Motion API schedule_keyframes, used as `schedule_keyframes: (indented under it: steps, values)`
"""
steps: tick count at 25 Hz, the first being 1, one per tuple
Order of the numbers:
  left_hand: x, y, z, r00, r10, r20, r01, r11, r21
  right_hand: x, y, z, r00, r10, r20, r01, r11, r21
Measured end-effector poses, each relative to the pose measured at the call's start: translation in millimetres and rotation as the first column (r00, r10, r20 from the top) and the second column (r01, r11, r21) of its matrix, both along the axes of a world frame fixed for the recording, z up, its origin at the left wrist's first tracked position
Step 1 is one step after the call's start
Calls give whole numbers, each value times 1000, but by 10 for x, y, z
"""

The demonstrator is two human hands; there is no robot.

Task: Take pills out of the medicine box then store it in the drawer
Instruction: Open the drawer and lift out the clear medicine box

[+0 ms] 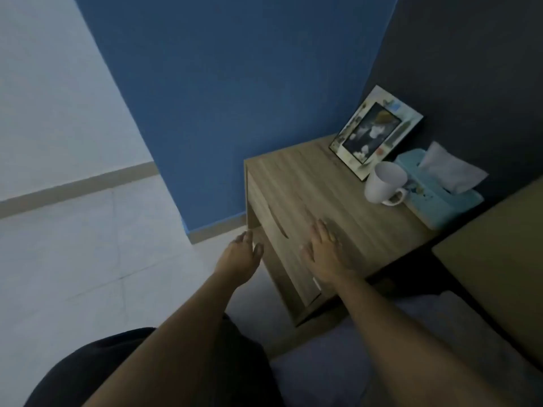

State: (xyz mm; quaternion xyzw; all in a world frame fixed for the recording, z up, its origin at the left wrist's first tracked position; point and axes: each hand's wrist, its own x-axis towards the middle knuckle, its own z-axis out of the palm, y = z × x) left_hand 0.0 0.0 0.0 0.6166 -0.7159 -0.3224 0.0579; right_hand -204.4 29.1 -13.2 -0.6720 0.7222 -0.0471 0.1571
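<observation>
A wooden bedside table stands against a blue wall. Its drawer front, with a curved cut-out handle, faces left and looks closed. My left hand hovers in front of the drawer, just below the handle, fingers apart and empty. My right hand lies flat, palm down, on the near edge of the table top, also empty. No medicine box or pills show in this view.
At the back right of the table top stand a picture frame, a white mug and a light blue tissue box. A bed lies at the lower right, pale tiled floor at the left.
</observation>
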Motion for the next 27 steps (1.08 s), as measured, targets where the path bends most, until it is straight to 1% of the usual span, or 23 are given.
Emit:
schedule_keyframes:
  steps: [2, 5, 8, 10, 12, 16, 19, 24, 27]
  values:
    - [-166, -198, -245, 997, 46, -54, -43, 997, 70, -94, -127, -200, 1000, -29, -10, 29, 1000, 6]
    - [-380, -495, -569, 993, 90, -79, -75, 981, 178, -187, -225, -472, 999, -36, -15, 36, 999, -5]
    - [-506, -794, -779, 973, 192, -126, -150, 946, 287, -207, -222, -567, 999, -51, 5, 52, 996, -67]
    - [-591, -935, -921, 967, 219, -133, -163, 927, 339, -217, -221, -609, 998, -58, -1, 58, 995, -76]
    - [-673, -1013, -978, 962, 231, -148, -166, 920, 354, -207, -227, -631, 998, -67, -1, 66, 995, -78]
    - [-759, -1067, -1018, 886, 366, -286, -248, 893, 375, -221, -220, -642, 998, -66, 20, 68, 994, -81]
    - [-690, -1072, -1005, 865, 388, -320, -259, 889, 379, -213, -212, -629, 998, -65, 25, 67, 993, -92]
    - [-223, -924, -1044, 860, 394, -325, -251, 880, 403, -229, -220, -635, 998, -57, 36, 61, 992, -106]
    - [189, -818, -1039, 861, 426, -277, -296, 864, 408, -226, -210, -637, 998, -56, 16, 57, 992, -111]
